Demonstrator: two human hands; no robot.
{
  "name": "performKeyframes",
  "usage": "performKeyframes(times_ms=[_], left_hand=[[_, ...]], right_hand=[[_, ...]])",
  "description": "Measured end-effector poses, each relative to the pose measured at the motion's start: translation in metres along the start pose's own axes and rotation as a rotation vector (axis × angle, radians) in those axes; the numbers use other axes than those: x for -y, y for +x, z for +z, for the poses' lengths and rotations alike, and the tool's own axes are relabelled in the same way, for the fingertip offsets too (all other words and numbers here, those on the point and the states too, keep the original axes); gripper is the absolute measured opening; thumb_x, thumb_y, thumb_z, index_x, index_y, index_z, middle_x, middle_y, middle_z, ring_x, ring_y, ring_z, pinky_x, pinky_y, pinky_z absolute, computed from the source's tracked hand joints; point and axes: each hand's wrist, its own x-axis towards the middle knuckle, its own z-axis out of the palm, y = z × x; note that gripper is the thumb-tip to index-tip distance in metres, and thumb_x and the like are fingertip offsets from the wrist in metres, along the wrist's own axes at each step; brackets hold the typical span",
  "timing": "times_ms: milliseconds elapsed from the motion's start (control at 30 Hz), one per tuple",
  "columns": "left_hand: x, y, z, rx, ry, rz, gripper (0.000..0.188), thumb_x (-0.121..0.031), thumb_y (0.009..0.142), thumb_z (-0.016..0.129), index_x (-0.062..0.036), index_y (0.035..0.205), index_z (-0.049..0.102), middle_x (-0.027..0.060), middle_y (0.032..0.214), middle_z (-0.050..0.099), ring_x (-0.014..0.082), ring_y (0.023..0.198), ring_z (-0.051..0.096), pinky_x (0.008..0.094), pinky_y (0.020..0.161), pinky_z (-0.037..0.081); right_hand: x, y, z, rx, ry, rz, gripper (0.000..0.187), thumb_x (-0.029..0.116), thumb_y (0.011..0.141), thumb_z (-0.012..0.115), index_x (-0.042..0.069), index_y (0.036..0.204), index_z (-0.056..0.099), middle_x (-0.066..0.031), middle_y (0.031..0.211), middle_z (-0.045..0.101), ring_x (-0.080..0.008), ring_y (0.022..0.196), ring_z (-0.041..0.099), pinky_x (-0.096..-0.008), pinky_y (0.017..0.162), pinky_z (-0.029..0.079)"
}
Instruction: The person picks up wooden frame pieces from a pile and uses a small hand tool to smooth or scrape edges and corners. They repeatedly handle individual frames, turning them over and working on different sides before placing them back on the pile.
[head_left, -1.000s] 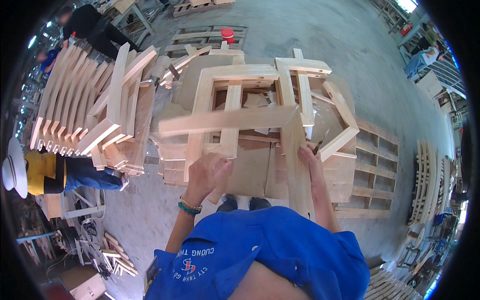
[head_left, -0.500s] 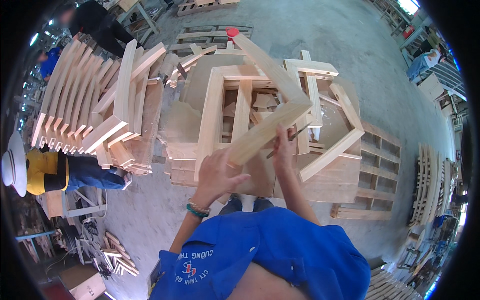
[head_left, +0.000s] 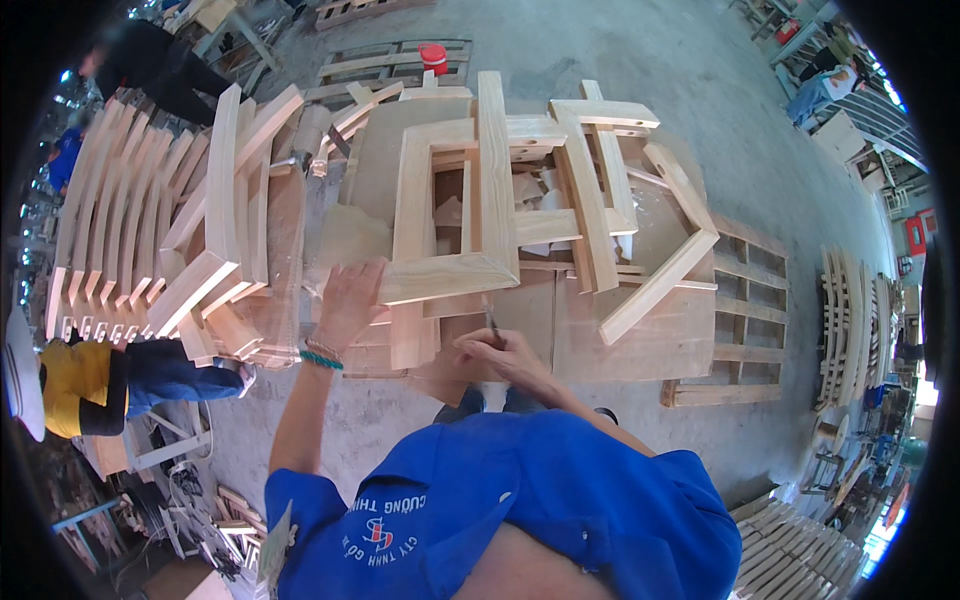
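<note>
My left hand (head_left: 350, 298) is at the left end of an L-shaped wooden frame piece (head_left: 450, 277), its fingers closed on that end. The piece's long arm points away from me, over other wooden frames lying on the work surface. In my right hand (head_left: 508, 358) is a slim tool with a dark handle (head_left: 493, 322), held just below the corner of the L-shaped piece. Its exact kind is too small to tell. Beneath lies another pale wooden frame (head_left: 412, 190), and to its right is a second jointed frame (head_left: 578, 190).
An angled wooden piece (head_left: 655, 285) lies on the right of the cardboard-covered surface (head_left: 640, 355). Curved frame parts (head_left: 125, 200) are stacked at left, beside a hammer (head_left: 292, 162). A red-lidded container (head_left: 433, 58) stands beyond. A pallet (head_left: 750, 310) is at right; people stand at left.
The L-shaped piece has turned and come down over the frames, its long arm now pointing straight away. My left hand moved left; my right hand moved left and nearer me with the tool.
</note>
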Motion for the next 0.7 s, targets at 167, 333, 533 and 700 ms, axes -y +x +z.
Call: performKeyframes(times_ms=[167,333,533,700], left_hand=[[0.016,-0.023,-0.002,0.105,-0.09,-0.049,0.078,-0.035,0.071,0.075,-0.0107,0.136,0.04,0.0094,0.126,0.052,0.0246,0.119,0.048,0.0486,0.102,0.033],[0.037,-0.008,-0.057,-0.227,-0.157,-0.018,0.076,-0.041,0.077,0.069,-0.0085,0.138,0.039,0.013,0.135,0.046,0.029,0.124,0.044,0.0444,0.104,0.034],[0.198,0.034,-0.131,-0.418,-0.147,-0.544,0.077,-0.048,0.072,0.072,-0.0041,0.13,0.047,0.0187,0.124,0.054,0.0323,0.111,0.055,0.0432,0.093,0.043],[0.279,0.055,-0.131,0.02,-0.801,-0.9,0.078,-0.049,0.066,0.079,-0.0025,0.124,0.055,0.0156,0.122,0.056,0.0224,0.105,0.056,0.0334,0.086,0.046]], right_hand=[[0.067,-0.011,-0.011,-0.328,-0.238,0.245,0.025,0.023,0.091,0.056,0.004,0.102,0.068,-0.0039,0.086,0.069,-0.0025,0.056,0.044,-0.0181,0.052,0.037],[0.033,-0.005,-0.077,-0.6,-0.058,-0.045,0.026,0.027,0.093,0.058,0.007,0.107,0.066,-0.0006,0.074,0.061,0.0008,0.044,0.033,-0.0167,0.038,0.024],[0.046,-0.021,-0.086,-0.677,-0.103,-0.065,0.03,0.028,0.093,0.057,0.005,0.111,0.063,0.0007,0.069,0.057,0.002,0.043,0.033,-0.0151,0.037,0.022],[0.031,-0.028,-0.069,-0.688,-0.201,-0.006,0.034,0.035,0.093,0.057,0.008,0.113,0.062,0.0013,0.067,0.056,0.0018,0.04,0.031,-0.0157,0.034,0.021]])
